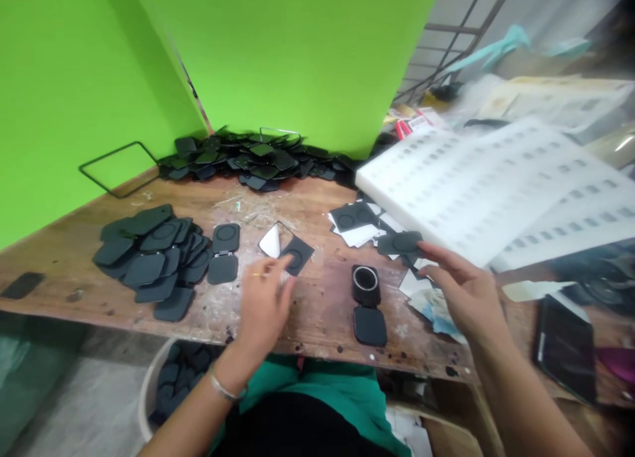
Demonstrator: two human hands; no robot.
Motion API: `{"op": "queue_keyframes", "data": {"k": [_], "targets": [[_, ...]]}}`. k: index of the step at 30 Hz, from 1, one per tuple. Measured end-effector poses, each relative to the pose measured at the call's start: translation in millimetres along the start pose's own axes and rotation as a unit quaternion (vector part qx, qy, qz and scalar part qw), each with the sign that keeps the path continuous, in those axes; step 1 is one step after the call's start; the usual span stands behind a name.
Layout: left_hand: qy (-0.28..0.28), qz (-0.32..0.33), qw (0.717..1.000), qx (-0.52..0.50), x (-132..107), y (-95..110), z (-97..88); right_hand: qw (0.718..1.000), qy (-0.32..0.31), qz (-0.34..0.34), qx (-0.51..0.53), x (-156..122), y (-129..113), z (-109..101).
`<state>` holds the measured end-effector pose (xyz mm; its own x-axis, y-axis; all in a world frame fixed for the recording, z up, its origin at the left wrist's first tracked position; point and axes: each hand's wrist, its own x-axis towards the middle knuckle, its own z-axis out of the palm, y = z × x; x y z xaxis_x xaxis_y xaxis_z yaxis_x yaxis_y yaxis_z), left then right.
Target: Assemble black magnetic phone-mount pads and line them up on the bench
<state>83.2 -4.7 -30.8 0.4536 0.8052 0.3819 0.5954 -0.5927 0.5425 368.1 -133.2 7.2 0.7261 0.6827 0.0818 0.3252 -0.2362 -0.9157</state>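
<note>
My right hand pinches a thin black ring-marked sheet by its right end, above loose papers. My left hand is partly blurred, its fingers curled together beside a black square sheet. A small pale bit shows between thumb and forefinger, too blurred to name. White backing paper lies at that sheet's left. Between my hands, a hinged black folding pad lies unfolded, with a silver ring on its upper half. Another unfolded black pad lies left of my left hand.
A heap of black pads covers the table's left part. More dark pieces pile along the green wall. White foam trays, ring-marked sheets and a phone lie right. A bucket of black pieces stands below the edge.
</note>
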Motion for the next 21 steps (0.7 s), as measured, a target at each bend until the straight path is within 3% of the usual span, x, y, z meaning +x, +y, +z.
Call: {"op": "queue_keyframes", "data": {"k": [4,8,12,17,21], "targets": [[-0.191,0.117,0.972,-0.066,-16,57,40.0,1.000,-0.007,-0.003,0.014,-4,7,10],[-0.256,0.110,0.959,-0.049,-23,84,67.2,0.997,-0.023,-0.017,0.068,-4,11,24],[-0.248,0.043,0.967,-0.033,-17,79,68.7,0.997,-0.028,-0.005,0.076,-4,15,29],[-0.190,-0.069,0.968,-0.149,-10,47,57.7,0.995,-0.010,0.039,0.087,-4,22,30],[-0.199,-0.198,0.927,-0.250,-2,24,45.3,0.990,-0.021,0.066,0.127,-5,19,35]]}}
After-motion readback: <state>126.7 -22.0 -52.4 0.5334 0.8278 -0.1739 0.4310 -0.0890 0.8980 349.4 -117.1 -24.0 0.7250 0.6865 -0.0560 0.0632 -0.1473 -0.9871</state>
